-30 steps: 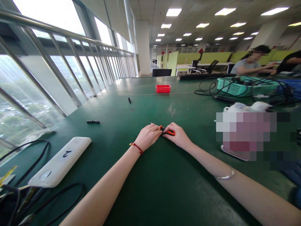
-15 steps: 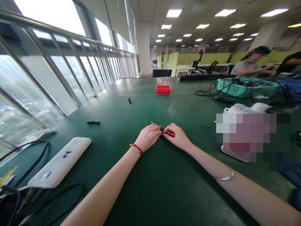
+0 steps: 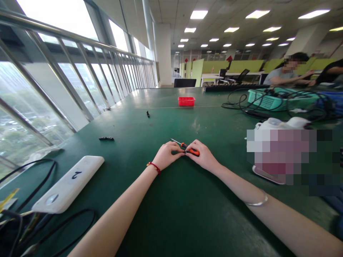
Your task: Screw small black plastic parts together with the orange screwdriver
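Observation:
A screwdriver (image 3: pixel 194 152) with an orange and black handle lies through the curled fingers of my right hand (image 3: pixel 202 153). Its thin metal shaft points up and left, past the fingertips of my left hand (image 3: pixel 167 155). My left thumb and index finger pinch together at a small dark piece (image 3: pixel 184 152), mostly hidden between the two hands. The fingertips of my right hand meet it from the other side. Both hands are just over the green table (image 3: pixel 166 221), close together.
A black strip-like part (image 3: pixel 106 139) and a smaller black piece (image 3: pixel 148 114) lie left of my hands. Farther off is a red basket (image 3: pixel 186 101). A white power bank (image 3: pixel 69 185) is at left, a teal basket (image 3: pixel 278 100) with cables at right. Another person (image 3: pixel 284 75) sits beyond.
My left fingers have shifted slightly and arched, opening a gap above the thumb and showing more of the small dark piece. The screwdriver has hardly moved.

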`<action>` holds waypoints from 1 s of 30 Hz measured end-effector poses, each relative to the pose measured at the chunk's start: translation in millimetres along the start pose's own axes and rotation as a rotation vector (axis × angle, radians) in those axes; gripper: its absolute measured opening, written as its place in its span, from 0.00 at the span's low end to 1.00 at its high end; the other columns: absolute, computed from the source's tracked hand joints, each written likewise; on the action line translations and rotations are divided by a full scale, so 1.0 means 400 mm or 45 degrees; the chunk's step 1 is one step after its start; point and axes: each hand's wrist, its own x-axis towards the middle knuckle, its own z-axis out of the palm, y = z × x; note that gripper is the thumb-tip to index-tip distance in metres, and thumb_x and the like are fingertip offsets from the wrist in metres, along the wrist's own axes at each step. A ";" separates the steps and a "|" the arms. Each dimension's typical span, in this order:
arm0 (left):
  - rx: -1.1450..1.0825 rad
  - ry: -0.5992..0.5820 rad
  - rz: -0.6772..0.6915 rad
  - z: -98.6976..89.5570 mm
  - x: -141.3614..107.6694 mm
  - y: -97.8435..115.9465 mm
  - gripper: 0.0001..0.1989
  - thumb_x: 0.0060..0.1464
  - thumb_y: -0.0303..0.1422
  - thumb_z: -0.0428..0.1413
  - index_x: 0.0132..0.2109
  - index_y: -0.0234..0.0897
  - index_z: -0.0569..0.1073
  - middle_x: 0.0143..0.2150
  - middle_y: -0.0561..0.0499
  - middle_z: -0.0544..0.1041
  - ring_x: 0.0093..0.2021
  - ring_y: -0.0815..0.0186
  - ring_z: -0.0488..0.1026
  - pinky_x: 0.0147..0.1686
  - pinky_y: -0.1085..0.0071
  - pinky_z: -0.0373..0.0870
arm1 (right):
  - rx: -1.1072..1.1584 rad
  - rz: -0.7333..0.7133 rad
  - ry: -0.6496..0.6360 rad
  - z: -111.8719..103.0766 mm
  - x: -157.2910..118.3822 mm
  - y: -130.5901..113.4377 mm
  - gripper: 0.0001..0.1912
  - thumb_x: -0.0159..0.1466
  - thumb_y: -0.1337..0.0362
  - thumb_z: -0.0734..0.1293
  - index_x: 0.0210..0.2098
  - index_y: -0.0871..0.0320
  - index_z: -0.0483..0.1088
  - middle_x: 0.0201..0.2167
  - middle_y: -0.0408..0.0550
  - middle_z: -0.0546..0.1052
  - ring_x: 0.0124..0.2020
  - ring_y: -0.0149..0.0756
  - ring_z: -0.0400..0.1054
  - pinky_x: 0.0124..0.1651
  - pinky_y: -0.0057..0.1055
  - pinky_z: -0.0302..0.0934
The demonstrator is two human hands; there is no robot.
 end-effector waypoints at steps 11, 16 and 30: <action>0.153 -0.021 0.103 0.002 -0.003 -0.001 0.07 0.54 0.31 0.55 0.37 0.39 0.78 0.35 0.51 0.76 0.39 0.66 0.70 0.40 0.69 0.69 | 0.008 0.024 -0.008 0.000 0.002 -0.001 0.03 0.57 0.65 0.66 0.31 0.57 0.71 0.32 0.45 0.67 0.35 0.34 0.65 0.41 0.32 0.58; 0.424 -0.050 0.263 0.001 -0.003 0.013 0.10 0.58 0.30 0.49 0.38 0.36 0.76 0.36 0.48 0.76 0.38 0.65 0.70 0.39 0.69 0.69 | 0.016 0.030 0.009 0.002 0.003 0.006 0.03 0.57 0.64 0.66 0.31 0.56 0.71 0.32 0.44 0.67 0.34 0.33 0.65 0.40 0.31 0.58; 0.383 0.010 0.220 -0.002 -0.003 0.022 0.04 0.50 0.27 0.53 0.34 0.36 0.73 0.35 0.50 0.75 0.37 0.65 0.69 0.40 0.68 0.69 | -0.035 0.053 0.020 0.010 0.005 0.016 0.03 0.56 0.63 0.67 0.31 0.55 0.72 0.30 0.44 0.67 0.33 0.34 0.64 0.39 0.32 0.58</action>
